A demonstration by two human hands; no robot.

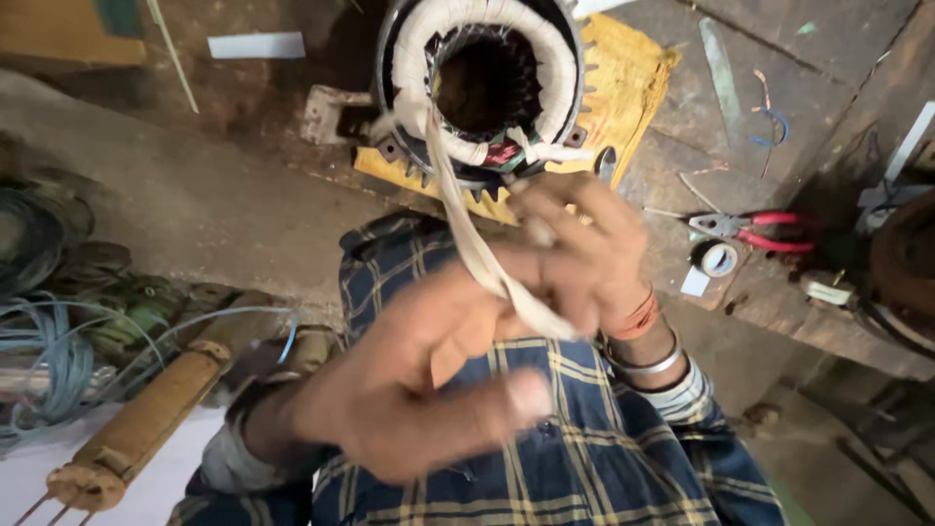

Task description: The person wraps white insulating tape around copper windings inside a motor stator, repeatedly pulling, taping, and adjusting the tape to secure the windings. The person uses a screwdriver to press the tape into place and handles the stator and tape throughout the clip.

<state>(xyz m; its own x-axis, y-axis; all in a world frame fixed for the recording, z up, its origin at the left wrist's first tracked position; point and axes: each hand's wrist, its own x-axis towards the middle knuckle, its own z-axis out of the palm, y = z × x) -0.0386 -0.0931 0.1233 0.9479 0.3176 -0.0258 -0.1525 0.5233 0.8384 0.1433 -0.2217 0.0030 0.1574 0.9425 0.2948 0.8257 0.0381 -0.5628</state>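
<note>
Dim workshop; stained concrete floor (195, 205); grimy wooden workbench (779, 88).

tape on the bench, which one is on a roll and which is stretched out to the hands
The small tape roll beside the red-handled pliers lies wound up. The cream cloth tape runs stretched from the motor stator to both hands.

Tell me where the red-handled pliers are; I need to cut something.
In the head view the red-handled pliers lie on the workbench at the right, just above a small roll of tape and to the right of the right hand.
</note>
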